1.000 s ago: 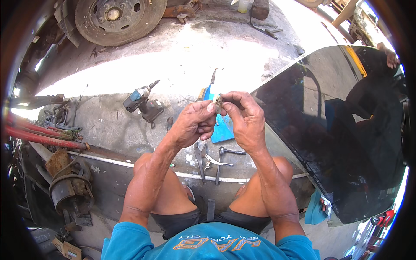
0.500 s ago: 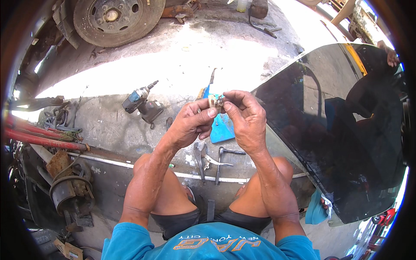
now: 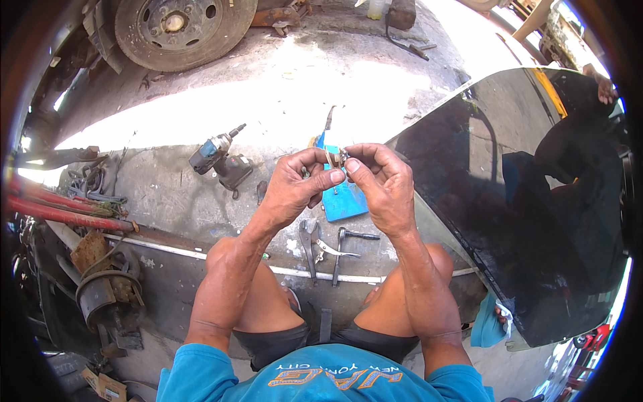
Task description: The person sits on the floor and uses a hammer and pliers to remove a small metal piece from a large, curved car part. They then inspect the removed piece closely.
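Note:
Between my hands is a small pale part with metal pieces on it (image 3: pixel 336 159); its exact kind is too small to make out. My left hand (image 3: pixel 301 184) pinches its left side between thumb and fingers. From the right, my right hand (image 3: pixel 382 184) grips its metal side, thumb and forefinger pressed together. Below and behind my hands a bright blue flat piece (image 3: pixel 345 203) lies on the concrete, partly covered by my fingers. Nearer my knees lie locking pliers (image 3: pixel 310 244) and a ratchet wrench (image 3: pixel 340 251).
A cordless impact driver (image 3: pixel 221 161) lies to the left. A large dark glass pane (image 3: pixel 522 201) takes up the right side. At the far left stands a wheel (image 3: pixel 181 30). Red bars (image 3: pixel 60 218) and a rusty drum-like part (image 3: pixel 110 295) crowd the left edge.
The small part has been turned slightly in my fingers, and my left thumb has shifted right, closer to my right thumb. The tools on the ground have stayed put.

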A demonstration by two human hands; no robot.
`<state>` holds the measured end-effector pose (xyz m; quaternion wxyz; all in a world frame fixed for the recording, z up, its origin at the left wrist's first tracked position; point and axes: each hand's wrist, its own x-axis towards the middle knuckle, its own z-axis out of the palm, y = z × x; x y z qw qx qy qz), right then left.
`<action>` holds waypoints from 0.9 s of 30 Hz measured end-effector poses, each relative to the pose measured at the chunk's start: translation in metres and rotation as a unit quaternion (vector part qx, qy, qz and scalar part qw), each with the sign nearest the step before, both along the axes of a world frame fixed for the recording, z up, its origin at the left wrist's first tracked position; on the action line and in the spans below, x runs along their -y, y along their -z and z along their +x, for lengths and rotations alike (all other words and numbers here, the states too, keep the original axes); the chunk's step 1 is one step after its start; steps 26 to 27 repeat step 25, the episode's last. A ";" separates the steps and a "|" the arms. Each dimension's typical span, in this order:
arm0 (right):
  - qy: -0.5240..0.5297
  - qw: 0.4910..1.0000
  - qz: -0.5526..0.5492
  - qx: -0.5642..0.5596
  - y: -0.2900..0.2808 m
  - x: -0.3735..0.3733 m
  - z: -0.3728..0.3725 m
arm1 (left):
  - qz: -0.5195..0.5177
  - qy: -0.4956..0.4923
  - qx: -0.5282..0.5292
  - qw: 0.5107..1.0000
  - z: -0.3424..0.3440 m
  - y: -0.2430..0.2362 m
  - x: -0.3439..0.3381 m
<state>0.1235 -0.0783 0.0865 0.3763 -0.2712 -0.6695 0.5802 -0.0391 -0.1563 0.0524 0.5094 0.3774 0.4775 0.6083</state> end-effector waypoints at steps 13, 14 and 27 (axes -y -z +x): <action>-0.010 0.999 -0.041 0.010 0.001 -0.001 -0.001 | 0.011 -0.028 -0.110 0.993 0.004 -0.003 -0.001; -0.009 0.999 -0.042 0.010 0.002 -0.001 -0.001 | 0.010 -0.029 -0.112 0.993 0.005 -0.005 0.000; -0.022 0.998 -0.063 -0.009 0.003 -0.002 -0.002 | -0.022 -0.009 -0.140 0.990 0.001 -0.009 0.001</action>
